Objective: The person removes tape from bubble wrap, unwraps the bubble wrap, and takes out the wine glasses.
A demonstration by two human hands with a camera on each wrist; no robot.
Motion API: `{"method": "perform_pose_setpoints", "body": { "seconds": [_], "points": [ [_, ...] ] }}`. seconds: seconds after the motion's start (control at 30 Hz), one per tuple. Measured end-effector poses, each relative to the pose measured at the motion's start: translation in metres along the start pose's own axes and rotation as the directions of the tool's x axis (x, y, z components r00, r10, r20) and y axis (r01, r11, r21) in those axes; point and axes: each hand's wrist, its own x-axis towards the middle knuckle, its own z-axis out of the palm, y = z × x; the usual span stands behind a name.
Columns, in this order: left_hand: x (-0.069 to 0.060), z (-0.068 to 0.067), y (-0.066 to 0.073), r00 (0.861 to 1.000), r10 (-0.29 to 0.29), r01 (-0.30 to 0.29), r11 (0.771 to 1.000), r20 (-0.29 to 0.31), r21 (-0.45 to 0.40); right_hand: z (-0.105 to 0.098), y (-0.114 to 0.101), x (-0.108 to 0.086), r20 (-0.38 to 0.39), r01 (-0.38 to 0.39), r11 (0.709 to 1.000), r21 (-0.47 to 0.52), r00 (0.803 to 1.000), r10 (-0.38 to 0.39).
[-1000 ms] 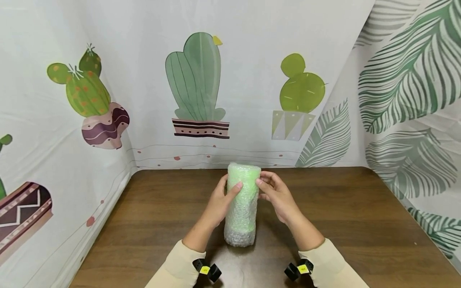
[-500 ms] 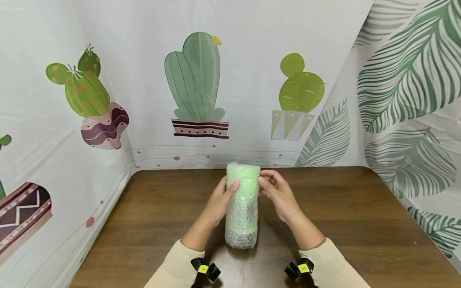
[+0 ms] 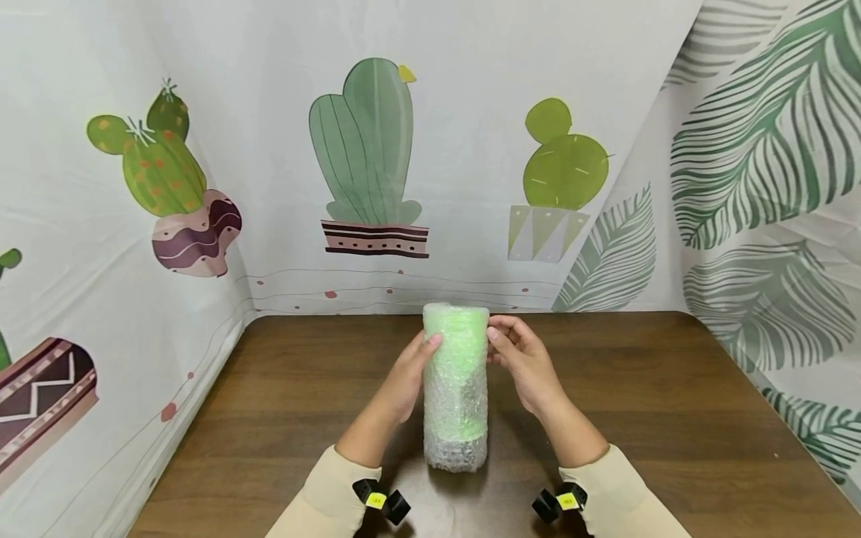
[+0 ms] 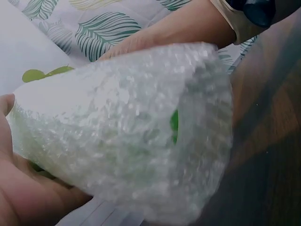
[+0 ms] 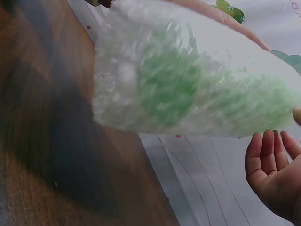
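Before cactus-printed white cloth (image 3: pixel 464 149), over a dark brown wooden tabletop (image 3: pixel 303 388), holds a tall light-green cylinder (image 3: pixel 460 336) in clear bubble wrap (image 3: pixel 457 452). Grips it with the left hand (image 3: pixel 405 379), wrapped round the upper left side. Curls the right hand (image 3: pixel 529 366) loosely, half open, at the right edge; cannot tell if pinching the wrap. Wears cream sleeves (image 3: pixel 329 493) and black wrist cameras (image 3: pixel 398 506).

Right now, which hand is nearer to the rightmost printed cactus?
Right. The right hand is low in front of the cactus; the left hand is farther, across the wrapped bundle.
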Motion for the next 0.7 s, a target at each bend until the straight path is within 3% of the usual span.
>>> {"method": "perform_pose_setpoints", "body": {
  "seconds": [0.13,0.27,0.5,0.7],
  "points": [
    [-0.0007,0.0005,0.0,0.999,-0.004,0.005,0.999,0.034,-0.042,0.0011,0.0001,0.001,0.021,-0.045,0.999,-0.025,0.999,0.046],
    [0.0002,0.0002,-0.0022,1.0,0.006,-0.005,1.0,0.026,-0.015,0.0018,0.0002,0.0006,0.06,-0.068,0.996,-0.054,0.996,0.071],
    [0.0049,-0.0008,-0.0049,0.992,0.039,-0.035,0.999,-0.119,0.038,0.0026,-0.0007,-0.0001,0.039,-0.063,0.996,-0.069,0.997,0.066],
    [0.0074,-0.0018,-0.0043,0.959,0.136,-0.139,0.99,-0.249,0.002,0.0023,-0.0008,-0.0001,0.012,-0.061,0.994,-0.091,0.998,0.062]
  ]
}}
